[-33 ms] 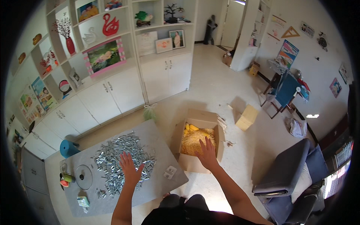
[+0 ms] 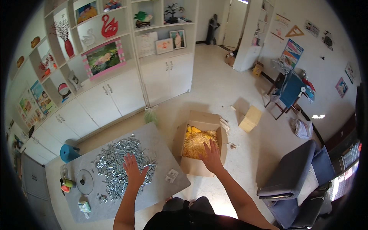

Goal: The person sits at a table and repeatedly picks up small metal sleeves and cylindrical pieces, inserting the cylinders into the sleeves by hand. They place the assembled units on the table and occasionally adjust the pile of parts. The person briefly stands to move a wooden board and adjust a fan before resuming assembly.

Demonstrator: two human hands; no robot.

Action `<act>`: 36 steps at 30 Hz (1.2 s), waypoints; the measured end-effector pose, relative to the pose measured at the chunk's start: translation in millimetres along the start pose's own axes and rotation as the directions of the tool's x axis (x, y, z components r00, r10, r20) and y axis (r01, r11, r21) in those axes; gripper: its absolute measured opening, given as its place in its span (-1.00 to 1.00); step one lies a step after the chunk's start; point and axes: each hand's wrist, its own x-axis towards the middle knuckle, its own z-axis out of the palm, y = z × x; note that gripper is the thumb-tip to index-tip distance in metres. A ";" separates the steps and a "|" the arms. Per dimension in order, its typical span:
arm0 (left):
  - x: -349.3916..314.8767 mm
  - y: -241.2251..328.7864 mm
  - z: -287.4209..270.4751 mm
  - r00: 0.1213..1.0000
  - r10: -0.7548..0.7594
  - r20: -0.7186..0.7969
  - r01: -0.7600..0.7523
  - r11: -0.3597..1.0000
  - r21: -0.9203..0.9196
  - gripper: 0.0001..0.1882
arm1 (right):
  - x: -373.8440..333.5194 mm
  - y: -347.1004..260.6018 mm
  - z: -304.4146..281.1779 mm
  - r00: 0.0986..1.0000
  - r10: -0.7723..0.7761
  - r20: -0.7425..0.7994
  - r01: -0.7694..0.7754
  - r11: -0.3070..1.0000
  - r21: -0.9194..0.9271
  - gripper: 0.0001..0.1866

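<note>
- Head view: almost nothing changes from the picture just before; the room slides slightly in the frame, and both hands keep the same pose.
- The left hand [image 2: 134, 172] shows in front of the pile of small metal pieces [image 2: 119, 159], its fingers spread apart. No piece shows between them; whether it hovers or touches cannot be told.
- The right hand [image 2: 212, 159] shows in front of the open cardboard box [image 2: 199, 168], its fingers also apart, with nothing visible in them; the palm is hidden.
- The metal pieces lie loose across the middle of the grey desk [image 2: 165, 163], with no visible shift in the pile.
- The box stands on the floor beside the desk, with shredded yellow filling [image 2: 195, 145] and yellow objects [image 2: 195, 129] inside.
- For the work, this reads as a pause: both hands look free, and nothing appears moved.
</note>
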 end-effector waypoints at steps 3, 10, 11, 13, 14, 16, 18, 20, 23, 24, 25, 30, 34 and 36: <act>21.0 62.7 16.4 0.993 0.077 0.085 -0.077 0.997 -0.003 -0.04 | -8.5 38.4 -28.8 0.994 0.108 0.030 -0.107 0.994 -0.034 -0.30; 51.5 227.4 75.8 0.989 0.133 0.060 -0.130 0.990 -0.059 -0.04 | -31.7 189.1 -126.3 0.987 0.153 -0.052 -0.155 0.987 -0.034 -0.28; 52.0 252.2 86.6 0.991 0.121 0.059 -0.116 0.990 -0.079 -0.04 | -37.1 210.2 -141.6 0.986 0.157 -0.063 -0.159 0.987 -0.027 -0.29; 51.9 304.9 110.1 0.984 0.158 0.084 -0.150 0.983 -0.102 -0.05 | -47.7 262.9 -171.5 0.980 0.172 -0.096 -0.177 0.983 -0.052 -0.30; 53.8 329.8 121.6 0.980 0.176 0.095 -0.165 0.980 -0.112 -0.05 | -50.5 289.3 -186.1 0.977 0.176 -0.121 -0.184 0.981 -0.063 -0.31; 59.6 365.5 131.7 0.971 0.204 0.128 -0.198 0.978 -0.057 -0.05 | -50.2 316.5 -211.2 0.964 0.231 -0.129 -0.239 0.969 -0.057 -0.32; 72.3 402.5 134.8 0.964 0.208 0.164 -0.211 0.977 0.003 -0.05 | -44.6 342.1 -232.8 0.958 0.249 -0.144 -0.256 0.966 -0.035 -0.31; 90.7 426.2 141.7 0.975 0.156 0.158 -0.161 0.987 0.017 -0.05 | -34.3 373.1 -242.3 0.959 0.246 -0.139 -0.249 0.969 0.000 -0.30; 120.0 450.0 158.5 0.979 0.131 0.156 -0.135 0.991 0.014 -0.06 | -19.1 411.0 -251.0 0.955 0.264 -0.137 -0.266 0.964 0.006 -0.29; 127.3 458.9 169.4 0.979 0.123 0.160 -0.126 0.992 0.004 -0.06 | -14.9 426.9 -255.1 0.954 0.268 -0.134 -0.271 0.963 -0.003 -0.29; 136.4 465.6 182.4 0.980 0.124 0.154 -0.126 0.992 0.001 -0.06 | -9.6 442.8 -258.4 0.953 0.272 -0.132 -0.276 0.961 -0.010 -0.29; 199.5 516.8 263.6 0.973 0.127 0.191 -0.121 0.992 -0.042 -0.06 | 27.5 534.0 -285.9 0.938 0.324 -0.123 -0.333 0.941 -0.061 -0.31; 261.5 580.4 322.8 0.947 0.134 0.293 -0.114 0.990 -0.082 -0.05 | 65.2 610.3 -308.8 0.901 0.427 -0.074 -0.434 0.889 -0.144 -0.31; 304.0 616.2 355.4 0.934 0.203 0.295 -0.164 0.974 -0.154 -0.06 | 92.4 651.5 -321.6 0.902 0.418 -0.105 -0.430 0.892 -0.141 -0.31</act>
